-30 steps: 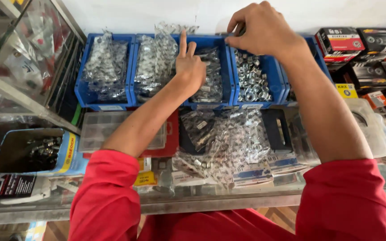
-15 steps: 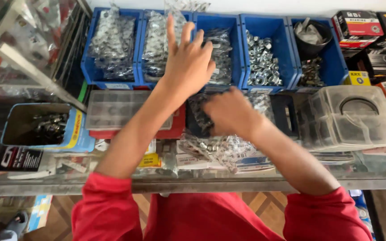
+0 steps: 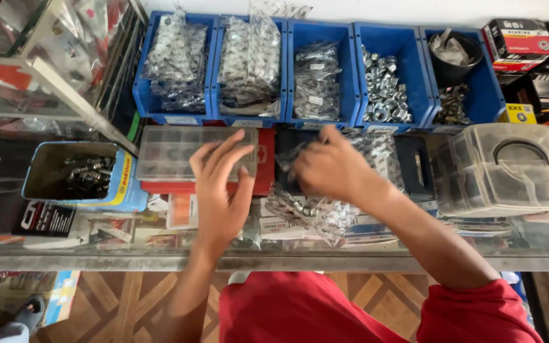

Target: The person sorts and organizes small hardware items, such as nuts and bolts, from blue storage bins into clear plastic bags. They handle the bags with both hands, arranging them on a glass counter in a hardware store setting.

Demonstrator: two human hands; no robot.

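Nearest the camera are the red sleeves and the front edge of a glass counter (image 3: 325, 260). Above that edge the left hand (image 3: 220, 184) hovers with fingers spread and loose, gripping nothing; its fingertips lie over the near side of a clear tray (image 3: 166, 152) with a red rim, though motion blur hides whether they touch it. The right hand (image 3: 332, 168) is just beside it, to the right, the two hands near each other but apart. Its fingers curl down into a heap of clear bags (image 3: 325, 213) of small metal parts that lies on the counter at the centre; the hand is blurred, so I cannot tell whether it has a bag pinched or only presses on the heap. Some of the bags spread out from under the wrist toward the counter's edge, and more show beyond the knuckles against a dark case (image 3: 414, 168). Left of the tray stands an open box (image 3: 52, 171) with dark metal pieces in it. Right of the case sits a clear tub (image 3: 509, 168) with a lid. Farther back a row of blue bins (image 3: 427, 76) runs along the wall: the three on the left hold bagged hardware, the next holds loose nuts (image 3: 382, 82), and the last holds a black cup (image 3: 455, 57) and a few dark parts. Printed cartons (image 3: 516, 41) are stacked at the far right.
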